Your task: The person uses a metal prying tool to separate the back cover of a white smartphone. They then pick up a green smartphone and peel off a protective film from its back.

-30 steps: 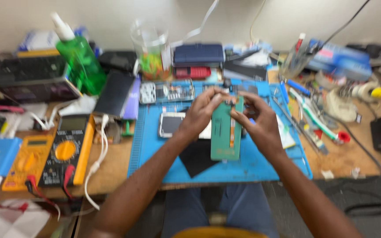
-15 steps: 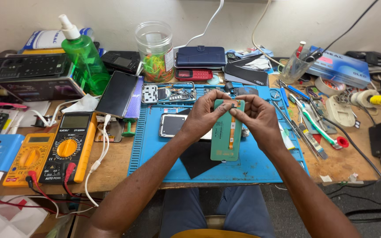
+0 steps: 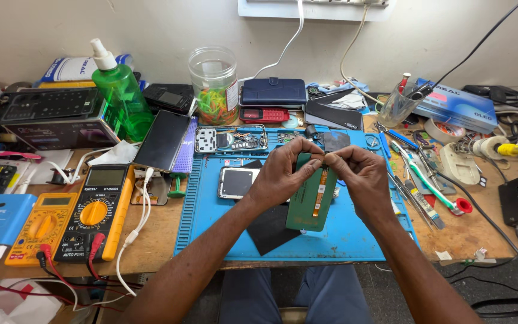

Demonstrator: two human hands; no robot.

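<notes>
both hands hold a green phone battery panel (image 3: 310, 195) above the blue work mat (image 3: 211, 234) on the table (image 3: 163, 228). left hand (image 3: 283, 177) grips its upper left edge; right hand (image 3: 361, 180) pinches the top of the orange flex strip (image 3: 320, 191). opened phone frame (image 3: 232, 139) lies beyond; black multimeter (image 3: 94, 213) well left.

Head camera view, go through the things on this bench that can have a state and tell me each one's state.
Green phone panel: tilted up, pinched at its top by both hands.
Left hand: gripping.
Right hand: gripping.
Spray bottle: upright, capped.
Clear jar: upright, lid off.
Black multimeter: leads plugged in.
</notes>
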